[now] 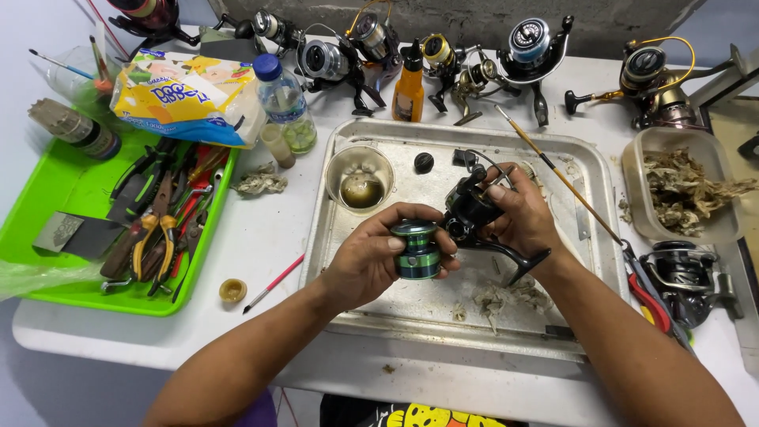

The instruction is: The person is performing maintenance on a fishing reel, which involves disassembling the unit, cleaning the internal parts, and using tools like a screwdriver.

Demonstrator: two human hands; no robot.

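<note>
While the left hand (371, 257) is gripping the green spool (417, 249) just beside the black reel body (470, 209), which the right hand (518, 217) is grasping, both are hovering over the metal tray (589, 237). The spool is sitting only in fingertips, so it is probably risking a slip into the tray's grit and rag scraps (498, 299). The small black knob (424, 162) lying loose near the oily cup (360, 178) is likely at risk of being knocked away.
</note>
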